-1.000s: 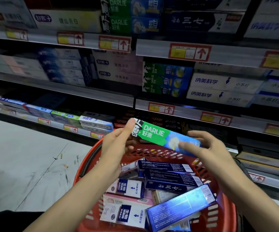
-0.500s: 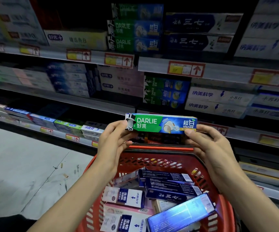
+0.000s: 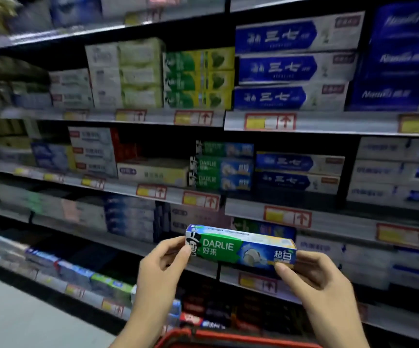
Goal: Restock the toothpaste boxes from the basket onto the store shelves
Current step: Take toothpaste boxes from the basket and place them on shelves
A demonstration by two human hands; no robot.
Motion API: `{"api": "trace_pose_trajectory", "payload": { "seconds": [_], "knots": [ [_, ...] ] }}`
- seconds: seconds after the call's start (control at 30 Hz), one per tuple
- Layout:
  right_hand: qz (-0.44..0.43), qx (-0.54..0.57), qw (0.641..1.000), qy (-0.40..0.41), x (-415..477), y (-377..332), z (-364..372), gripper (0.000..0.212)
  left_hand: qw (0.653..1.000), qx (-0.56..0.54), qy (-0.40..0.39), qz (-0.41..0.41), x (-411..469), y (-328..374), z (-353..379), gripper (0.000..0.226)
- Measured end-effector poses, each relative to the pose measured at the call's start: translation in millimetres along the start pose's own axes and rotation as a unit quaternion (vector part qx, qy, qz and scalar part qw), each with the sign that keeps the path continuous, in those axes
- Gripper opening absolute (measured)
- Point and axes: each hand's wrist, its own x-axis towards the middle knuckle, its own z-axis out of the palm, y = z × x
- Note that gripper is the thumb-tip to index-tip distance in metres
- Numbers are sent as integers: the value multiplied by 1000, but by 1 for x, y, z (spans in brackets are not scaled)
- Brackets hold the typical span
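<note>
Item under handling: 1 long green-and-blue cardboard toothpaste box marked DARLIE [image 3: 241, 249], held in the air in front of the grey metal store shelves [image 3: 341, 121], above the basket, printed face to the camera. It lies nearly level, its right end slightly lower.

Left hand [image 3: 163, 267]: pinches the box's left end, thumb on the front face beside the printed figure, fingers curled behind.

Right hand [image 3: 314, 280]: grips the right end, thumb pressed at the lower front corner, remaining fingers wrapped behind the end.

Red plastic shopping basket [image 3: 228, 340]: only a strip of its rim shows at the bottom edge, so its contents are out of view.

Shelf contents:
- Upper level: a stack of 3 blue-and-white toothpaste boxes [image 3: 291, 69], and just to its left a stack of 3 green-and-yellow toothpaste boxes [image 3: 198, 76].
- Next level down: a stack of 3 matching green-and-blue DARLIE boxes [image 3: 223, 169], well above the held box, with 2 blue-and-white boxes [image 3: 298, 172] touching the stack on the right.
- Lower levels: further rows of boxes; the left part is blurred, and these appear to be pale and blue cartons whose labels cannot be read.

Red-framed yellow price tags [image 3: 270, 121] with upward arrows sit along the front rails of the shelves.
</note>
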Motion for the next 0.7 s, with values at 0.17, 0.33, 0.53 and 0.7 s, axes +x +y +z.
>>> {"api": "trace_pose_trajectory", "payload": {
  "seconds": [0.17,0.33,0.53,0.7],
  "knots": [
    [-71,-27,997,-15,45,-34,29,24,999,6,7,51,53,22,-2,14],
    [-134,-60,989,6,102,-50,58,23,992,12,28,119,121,36,10,11],
    [-166,-98,980,47,173,-53,89,19,986,35,38,161,209,48,32,10],
    [-135,-97,984,71,225,-52,109,15,983,78,39,162,269,53,52,7]
  ]
}}
